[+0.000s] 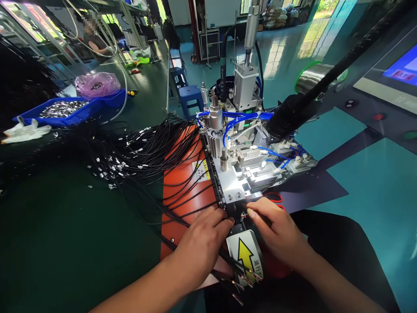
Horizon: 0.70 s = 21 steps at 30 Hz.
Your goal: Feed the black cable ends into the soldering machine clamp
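My left hand (208,234) is closed at the near end of the machine's black rail (213,174), its fingertips pressed against black cable there. Black cables (185,191) run across the orange plate (177,204) toward the rail, and a bundle of stripped cable ends (246,278) hangs below that hand. Just right of the rail's end, my right hand (272,219) has thumb and index finger close together beside small coloured wire tips (243,215). Whatever sits between those fingers is too small to make out. A white plate with a yellow arrow (245,254) lies between the two hands.
The metal machine (237,174) with blue air tubes stands ahead. Cables with silver connectors (114,167) cover the green table (65,226). Farther left are a blue tray (61,111) of metal parts and a white glove (26,130). A person (94,37) sits behind. Red-handled scissors (276,198) lie near my right hand.
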Motion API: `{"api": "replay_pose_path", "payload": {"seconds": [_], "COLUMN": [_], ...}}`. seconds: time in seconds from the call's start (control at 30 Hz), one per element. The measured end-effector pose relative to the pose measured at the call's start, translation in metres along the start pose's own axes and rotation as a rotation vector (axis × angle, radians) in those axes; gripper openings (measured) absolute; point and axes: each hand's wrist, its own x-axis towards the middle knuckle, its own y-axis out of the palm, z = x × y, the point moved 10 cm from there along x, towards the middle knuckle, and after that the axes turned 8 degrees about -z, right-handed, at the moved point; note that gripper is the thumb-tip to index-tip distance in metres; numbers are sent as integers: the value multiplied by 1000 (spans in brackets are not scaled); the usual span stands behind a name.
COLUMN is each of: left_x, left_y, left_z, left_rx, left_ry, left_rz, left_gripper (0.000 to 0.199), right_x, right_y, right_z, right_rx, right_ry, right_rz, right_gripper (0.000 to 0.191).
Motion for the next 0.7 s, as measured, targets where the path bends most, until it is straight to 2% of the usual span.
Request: {"api": "replay_pose_path", "payload": {"seconds": [0.3,0.7], "left_x": [1,0], "left_y": [-7,-3], "left_z": [-7,-10], "left_rx": [-4,84], "left_ry": [29,69], "left_rz": [-23,-12], "left_gripper": [20,27], "right_x": [-1,3], "right_y": [1,3], "right_z": [8,-1], "right_rx": [-58,-88], "right_ry": [-80,-12], "right_rz": [-4,18], "right_gripper": [18,18]}}
